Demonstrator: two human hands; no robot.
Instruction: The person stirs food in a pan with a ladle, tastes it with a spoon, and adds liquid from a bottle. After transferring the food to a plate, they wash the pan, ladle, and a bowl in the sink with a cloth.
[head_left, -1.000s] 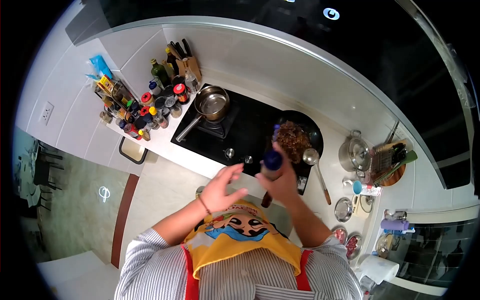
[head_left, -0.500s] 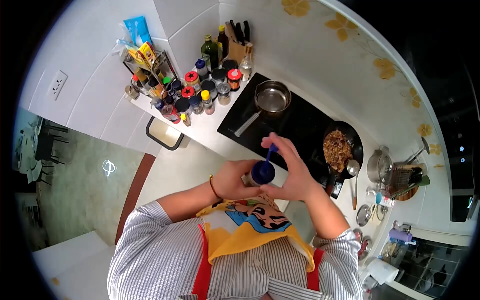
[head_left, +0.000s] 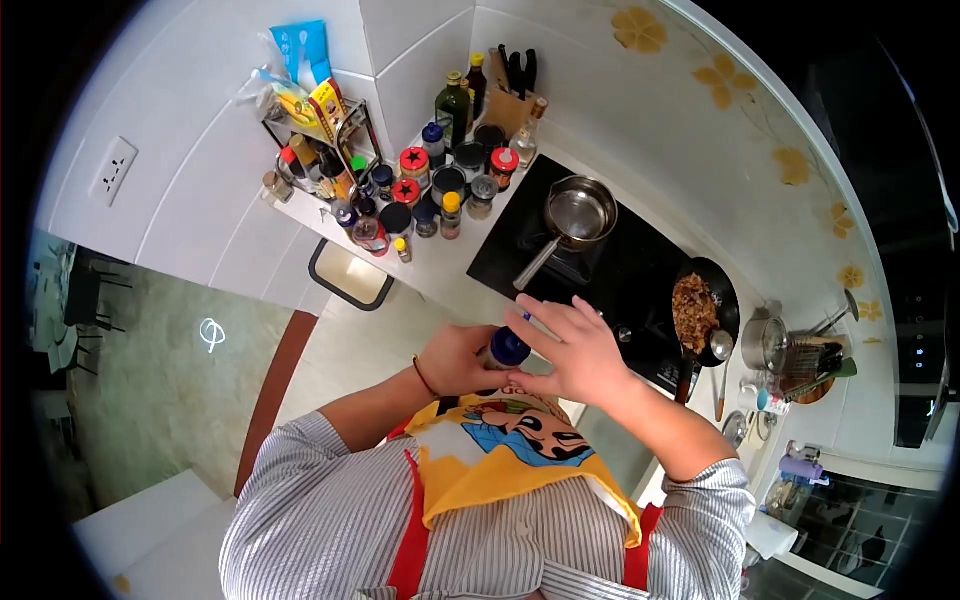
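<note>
In front of my apron, my left hand is wrapped round a small seasoning jar with a dark blue cap, held upright over the counter's front edge. My right hand is beside and partly over the cap, its fingers stretched out and apart. The thumb of that hand is close to the jar's side; whether it touches cannot be made out. Part of the cap's lid is hidden behind the right fingers.
Past my hands, a black cooktop carries a steel saucepan and a dark pan of browned food with a ladle. Several seasoning jars crowd the left counter near a knife block. A black-rimmed bin sits below.
The blue flip lid, which stood raised from the cap, is now lower and mostly behind my right fingers. My right hand has spread over the cap. The whole view has shifted slightly.
</note>
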